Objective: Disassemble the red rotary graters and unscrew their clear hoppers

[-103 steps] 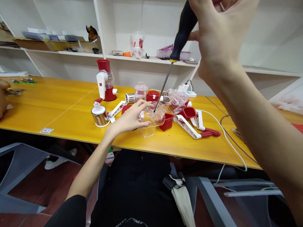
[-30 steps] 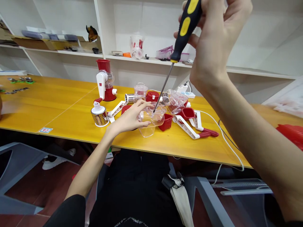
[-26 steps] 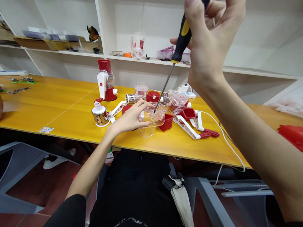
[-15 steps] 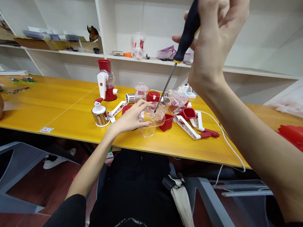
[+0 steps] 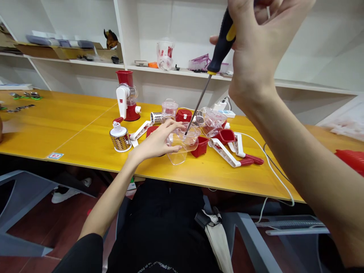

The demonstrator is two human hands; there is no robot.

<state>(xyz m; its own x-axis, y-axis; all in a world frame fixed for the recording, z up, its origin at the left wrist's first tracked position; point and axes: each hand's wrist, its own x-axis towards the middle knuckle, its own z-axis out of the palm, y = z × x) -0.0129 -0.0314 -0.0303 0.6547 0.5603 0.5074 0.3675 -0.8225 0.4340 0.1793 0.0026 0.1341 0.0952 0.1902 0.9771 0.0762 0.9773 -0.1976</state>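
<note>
My right hand point(image 5: 264, 41) is closed round the dark blue and yellow handle of a screwdriver point(image 5: 220, 53), high above the table. Its thin steel shaft slants down to the left, and the tip is at a clear plastic grater housing point(image 5: 186, 142). My left hand point(image 5: 159, 140) grips that housing from the left, thumb in front and fingers over the top. Right beside the housing stands a red plastic cup-like part point(image 5: 200, 147). White crank arms with red handles point(image 5: 227, 153) lie farther right. Left of my hand stands a metal grater drum point(image 5: 120, 138) with a white hub.
An assembled red and white rotary grater point(image 5: 127, 96) stands at the back left. More clear housings point(image 5: 214, 120) and a metal drum point(image 5: 156, 118) lie behind my hands. A white cable point(image 5: 273, 168) runs over the table's front edge. Shelves point(image 5: 182, 72) rise behind.
My right hand has shifted slightly up and right, and the screwdriver handle has turned so more yellow shows. The left hand and the clear housing stay in place.
</note>
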